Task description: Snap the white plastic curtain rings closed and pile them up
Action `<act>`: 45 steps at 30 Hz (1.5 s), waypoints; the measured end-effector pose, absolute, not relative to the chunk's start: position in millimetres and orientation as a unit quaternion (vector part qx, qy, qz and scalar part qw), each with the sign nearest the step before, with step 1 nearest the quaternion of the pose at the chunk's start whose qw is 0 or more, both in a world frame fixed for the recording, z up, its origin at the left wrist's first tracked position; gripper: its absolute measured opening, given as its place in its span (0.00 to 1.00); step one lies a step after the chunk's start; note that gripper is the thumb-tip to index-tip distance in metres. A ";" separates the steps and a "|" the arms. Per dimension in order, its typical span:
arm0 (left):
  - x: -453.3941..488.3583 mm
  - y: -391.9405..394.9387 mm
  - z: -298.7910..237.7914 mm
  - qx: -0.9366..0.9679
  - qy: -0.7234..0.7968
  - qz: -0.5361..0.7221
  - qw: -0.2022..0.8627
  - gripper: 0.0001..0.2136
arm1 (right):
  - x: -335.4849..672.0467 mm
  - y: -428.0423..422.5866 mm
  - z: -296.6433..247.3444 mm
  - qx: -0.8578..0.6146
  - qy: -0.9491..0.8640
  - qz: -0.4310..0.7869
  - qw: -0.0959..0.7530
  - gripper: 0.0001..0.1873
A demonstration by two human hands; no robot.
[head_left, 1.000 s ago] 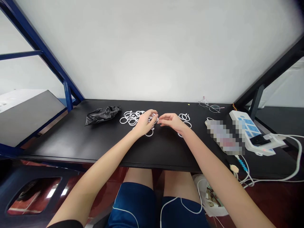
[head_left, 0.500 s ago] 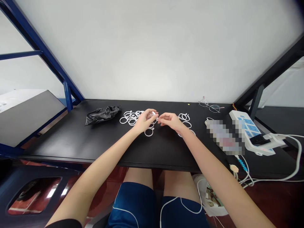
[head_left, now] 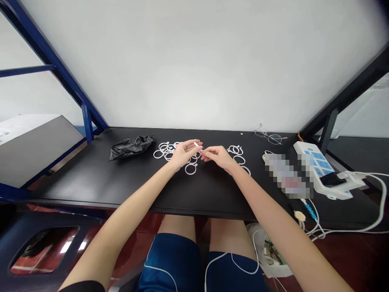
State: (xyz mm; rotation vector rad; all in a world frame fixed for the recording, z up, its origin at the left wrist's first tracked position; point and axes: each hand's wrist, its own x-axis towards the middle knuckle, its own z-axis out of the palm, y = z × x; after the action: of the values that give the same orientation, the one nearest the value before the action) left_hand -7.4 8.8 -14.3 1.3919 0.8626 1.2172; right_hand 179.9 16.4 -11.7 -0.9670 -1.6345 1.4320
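Observation:
My left hand [head_left: 182, 155] and my right hand [head_left: 218, 157] meet over the black table. Between their fingertips is a white plastic ring [head_left: 196, 144], mostly hidden by the fingers. The left thumb and fingers pinch one side of it, and the right thumb and forefinger close on it from the other. A loose pile of similar white rings [head_left: 167, 158] lies beside and partly behind the left hand. One single ring [head_left: 191, 174] rests just below that hand. More rings [head_left: 239, 164] lie apart, behind the right wrist.
A crumpled black plastic bag [head_left: 131, 147] lies on the table [head_left: 91, 174] at left. Toward the right are eyeglasses [head_left: 274, 139], a blurred-out phone-like object [head_left: 285, 176] and a white power strip [head_left: 322, 168] with plugs and white cables [head_left: 379, 202]. A grey wall stands behind.
Both hands have shifted very slightly, the right one a touch to the left. They keep their grip at the same spot; the rings on the table lie as before.

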 end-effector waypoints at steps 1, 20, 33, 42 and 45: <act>-7.5 8.8 -13.9 0.582 0.361 0.507 0.524 0.22 | 179.8 16.1 -11.1 -0.377 -0.640 0.556 0.374 0.19; -7.6 6.7 -12.0 0.583 0.370 0.509 0.514 0.22 | 176.8 12.7 -5.8 -0.382 -0.655 0.530 0.381 0.20; -7.8 6.5 -12.1 0.586 0.364 0.511 0.513 0.21 | 176.0 12.2 -6.3 -0.387 -0.638 0.541 0.387 0.19; -7.8 7.6 -12.9 0.590 0.365 0.508 0.511 0.21 | 175.9 12.0 -7.1 -0.390 -0.638 0.540 0.386 0.19; -7.7 7.6 -12.8 0.590 0.366 0.509 0.509 0.22 | 175.4 11.9 -6.6 -0.393 -0.635 0.541 0.387 0.20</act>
State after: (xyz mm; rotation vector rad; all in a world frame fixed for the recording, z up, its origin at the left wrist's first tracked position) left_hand -7.7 7.6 -12.8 1.4201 0.8811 1.2258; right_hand 175.4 11.9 -6.6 -1.0013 -1.6170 1.3762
